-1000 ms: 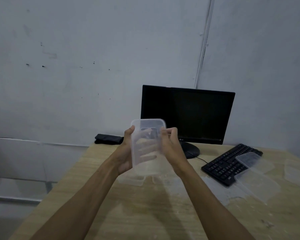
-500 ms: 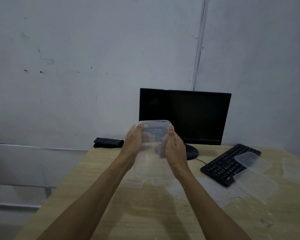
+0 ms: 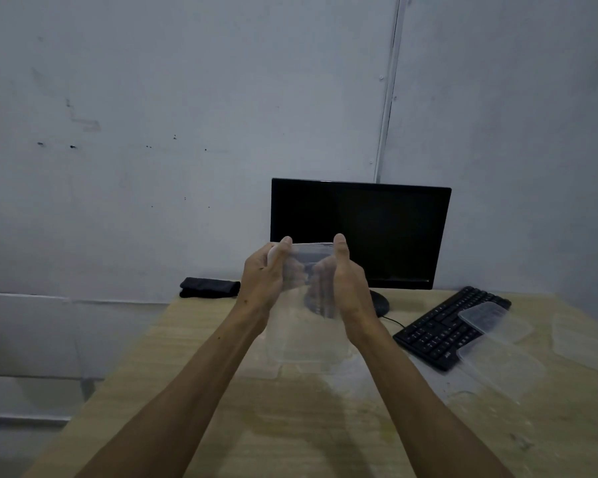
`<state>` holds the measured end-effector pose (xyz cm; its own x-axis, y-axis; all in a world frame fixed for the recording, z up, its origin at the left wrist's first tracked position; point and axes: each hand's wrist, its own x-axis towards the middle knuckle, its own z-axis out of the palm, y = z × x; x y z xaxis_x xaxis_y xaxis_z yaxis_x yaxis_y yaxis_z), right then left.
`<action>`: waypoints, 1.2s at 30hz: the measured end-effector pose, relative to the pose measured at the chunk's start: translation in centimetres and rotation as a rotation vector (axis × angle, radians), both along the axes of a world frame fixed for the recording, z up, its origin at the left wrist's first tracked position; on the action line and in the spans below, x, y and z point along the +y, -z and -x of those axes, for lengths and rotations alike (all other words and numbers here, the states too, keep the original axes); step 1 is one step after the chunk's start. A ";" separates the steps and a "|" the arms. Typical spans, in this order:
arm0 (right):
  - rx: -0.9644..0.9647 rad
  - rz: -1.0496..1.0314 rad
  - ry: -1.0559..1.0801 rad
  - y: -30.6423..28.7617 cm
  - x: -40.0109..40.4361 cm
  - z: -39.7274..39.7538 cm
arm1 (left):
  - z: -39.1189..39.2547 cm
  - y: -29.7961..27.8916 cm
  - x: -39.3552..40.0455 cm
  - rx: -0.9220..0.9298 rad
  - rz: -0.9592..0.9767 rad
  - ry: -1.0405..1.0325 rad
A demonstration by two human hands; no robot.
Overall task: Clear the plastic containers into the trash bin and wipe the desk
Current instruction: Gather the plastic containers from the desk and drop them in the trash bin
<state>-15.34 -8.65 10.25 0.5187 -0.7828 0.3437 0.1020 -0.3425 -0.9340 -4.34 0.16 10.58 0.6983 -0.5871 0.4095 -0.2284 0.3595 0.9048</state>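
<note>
Both my hands hold one clear plastic container up in front of the monitor, above the wooden desk. My left hand grips its left side, my right hand its right side, thumbs on the top rim. More clear plastic lies flat on the desk right below the held piece. Two clear containers rest on and beside the keyboard at the right, and another lies near the right edge. No trash bin is in view.
A black monitor stands at the back of the desk with its round base behind my hands. A black keyboard lies angled at the right. A folded black cloth sits at the back left corner. Whitish smears mark the desk.
My hands have tilted the held container from upright and face-on to a flatter angle and shifted their grip toward its top rim. Things on the desk have not moved.
</note>
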 end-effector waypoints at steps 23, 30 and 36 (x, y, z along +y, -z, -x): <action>0.113 -0.039 0.000 0.4 0.2 1.1 | -0.6 -2.0 0.0 0.223 0.031 -0.041; 0.077 -0.082 0.229 1.7 0.1 0.1 | 1.1 1.4 -0.1 0.123 -0.193 -0.021; 0.054 -0.138 0.252 1.7 0.9 0.0 | 2.1 3.4 0.2 -0.071 -0.217 -0.237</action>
